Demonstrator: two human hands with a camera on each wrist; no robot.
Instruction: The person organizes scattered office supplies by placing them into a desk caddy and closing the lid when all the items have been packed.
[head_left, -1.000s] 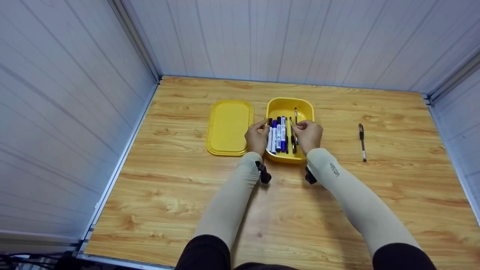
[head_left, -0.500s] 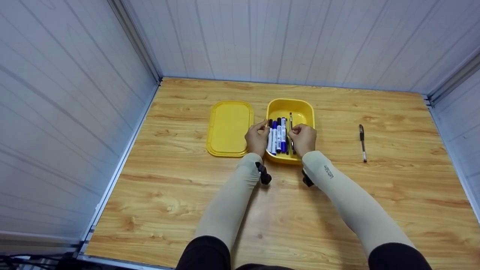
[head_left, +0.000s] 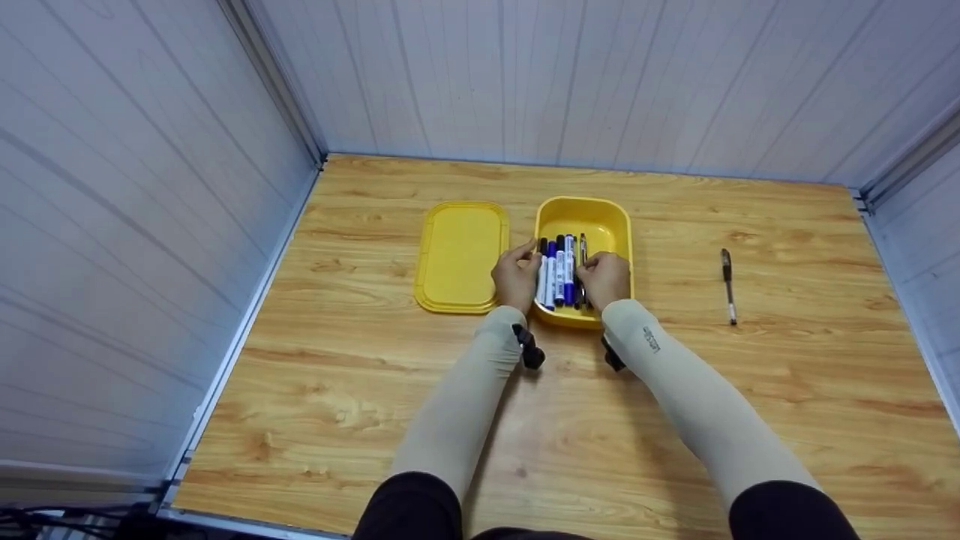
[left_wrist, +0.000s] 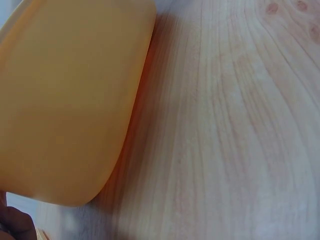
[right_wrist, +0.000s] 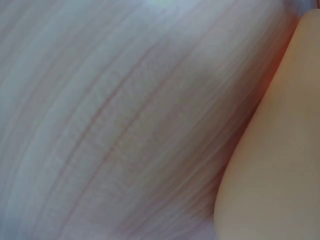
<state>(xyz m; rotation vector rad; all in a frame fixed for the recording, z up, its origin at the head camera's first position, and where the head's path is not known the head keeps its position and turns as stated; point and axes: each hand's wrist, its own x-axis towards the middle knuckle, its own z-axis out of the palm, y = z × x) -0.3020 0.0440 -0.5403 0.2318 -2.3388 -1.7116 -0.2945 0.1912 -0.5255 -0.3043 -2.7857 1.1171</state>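
A yellow plastic box (head_left: 562, 214) holds a row of markers (head_left: 559, 271) with white barrels and blue or black caps, lying side by side along its left wall. My left hand (head_left: 514, 277) grips that wall at the rim. Inside the box, my right hand (head_left: 607, 279) pinches a slim dark pen (head_left: 583, 244) right of the markers, its middle partly covered by the fingers. Another thin dark pen lies between it and the markers. The left wrist view shows the box's outer wall (left_wrist: 70, 100) with fingertips (left_wrist: 17, 222) at its corner; the right wrist view shows only box and tabletop.
The yellow lid (head_left: 462, 256) lies flat left of the box. A clear-barrelled pen with a black cap (head_left: 728, 286) rests on the wooden table (head_left: 360, 375) to the right. Pale panels (head_left: 525, 82) wall in the table at the back and both sides.
My right hand has moved left and slightly toward me inside the box, bringing the slim pen up close to the other pens and markers. My left hand has stayed at the rim.
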